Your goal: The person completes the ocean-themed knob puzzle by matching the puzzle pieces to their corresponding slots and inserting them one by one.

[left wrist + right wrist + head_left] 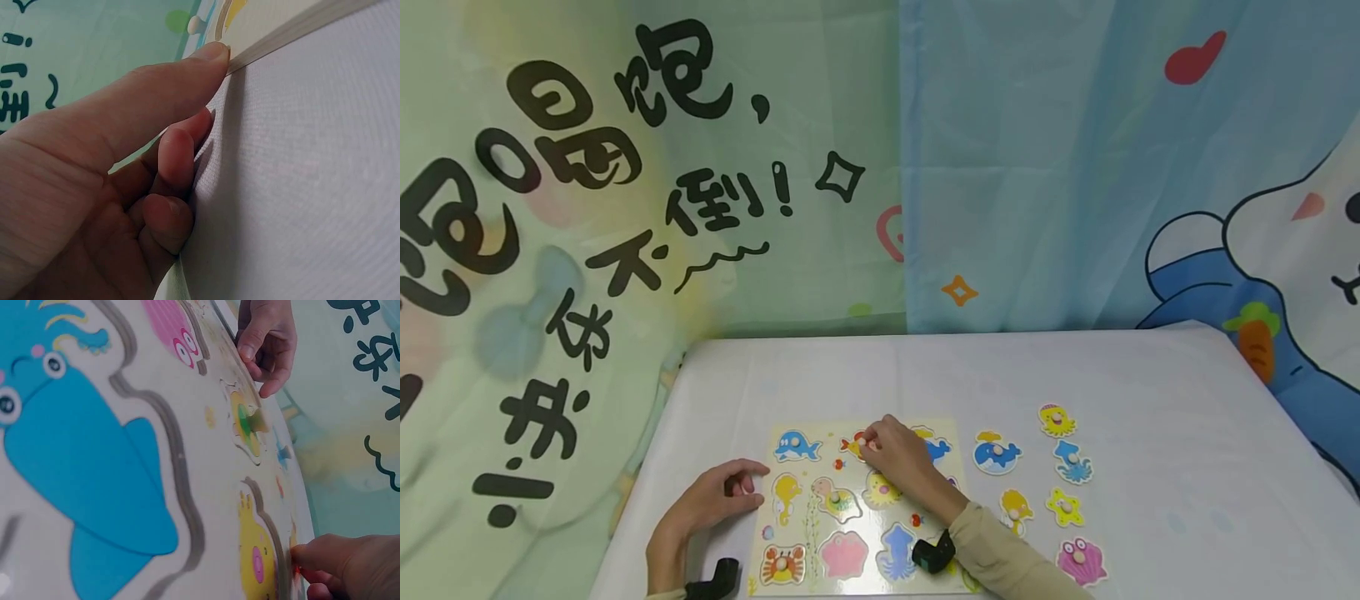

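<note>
A wooden peg puzzle board (797,533) with sea-animal shapes lies on the white table. At its far edge my right hand (898,450) pinches an orange fish puzzle piece (852,445), with the fingers hiding part of it. In the right wrist view a bit of red shows below the thumb (312,555). My left hand (718,496) is at the board's left edge, its thumb (212,53) touching the side and the other fingers loosely bent. Seated in the board are a blue dolphin piece (797,447), a turtle piece (838,502) and a crab piece (783,565).
Right of the board lie loose pieces: a whale (997,454), a yellow octopus (1057,420), a blue squid (1072,462), a yellow starfish (1064,507), a pink shell (1081,562) and a yellow seahorse (1016,510) beside my right sleeve. Printed curtains (820,275) hang behind the table.
</note>
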The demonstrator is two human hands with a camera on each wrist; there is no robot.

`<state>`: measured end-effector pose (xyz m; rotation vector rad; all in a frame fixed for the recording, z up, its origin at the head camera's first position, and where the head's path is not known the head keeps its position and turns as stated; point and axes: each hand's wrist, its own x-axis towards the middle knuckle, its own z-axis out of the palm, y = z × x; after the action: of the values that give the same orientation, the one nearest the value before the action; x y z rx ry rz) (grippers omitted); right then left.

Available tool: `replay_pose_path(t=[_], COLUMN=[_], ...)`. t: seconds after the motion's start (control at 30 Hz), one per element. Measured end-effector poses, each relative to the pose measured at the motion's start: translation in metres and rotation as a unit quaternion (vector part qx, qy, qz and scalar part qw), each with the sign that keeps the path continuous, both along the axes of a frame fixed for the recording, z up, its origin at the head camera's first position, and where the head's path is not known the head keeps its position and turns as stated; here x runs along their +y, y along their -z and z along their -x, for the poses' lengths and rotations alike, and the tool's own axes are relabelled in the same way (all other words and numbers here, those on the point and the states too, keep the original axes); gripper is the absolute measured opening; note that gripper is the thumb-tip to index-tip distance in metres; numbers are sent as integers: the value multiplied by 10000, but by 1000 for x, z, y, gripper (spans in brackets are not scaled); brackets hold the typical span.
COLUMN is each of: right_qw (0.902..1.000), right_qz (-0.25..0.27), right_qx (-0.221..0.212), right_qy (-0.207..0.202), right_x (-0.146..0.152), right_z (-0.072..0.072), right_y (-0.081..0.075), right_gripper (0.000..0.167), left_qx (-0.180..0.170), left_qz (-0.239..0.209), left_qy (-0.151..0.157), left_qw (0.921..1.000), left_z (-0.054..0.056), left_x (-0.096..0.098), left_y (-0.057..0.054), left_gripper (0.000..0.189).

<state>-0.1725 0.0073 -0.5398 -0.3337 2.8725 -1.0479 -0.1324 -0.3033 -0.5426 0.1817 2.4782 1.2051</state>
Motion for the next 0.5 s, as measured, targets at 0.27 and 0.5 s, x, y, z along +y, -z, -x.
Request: replay_pose_path(t=[0.27, 0.5], right_qw=[9994, 9980], right_qz=[302, 519], right_qx=[-127, -349], right_qy=[-115, -41], right_x=[6, 11], right_z=[0, -5], right_y=[-1, 1], right_gripper=[16, 25], left_qx=[11, -86], left_qz=[-16, -12], left_qy=[-29, -73], left_qw=[10000, 9999], left_z=[1, 0], left_x=[1, 0], left_y=[0, -1], left_gripper=[39, 40])
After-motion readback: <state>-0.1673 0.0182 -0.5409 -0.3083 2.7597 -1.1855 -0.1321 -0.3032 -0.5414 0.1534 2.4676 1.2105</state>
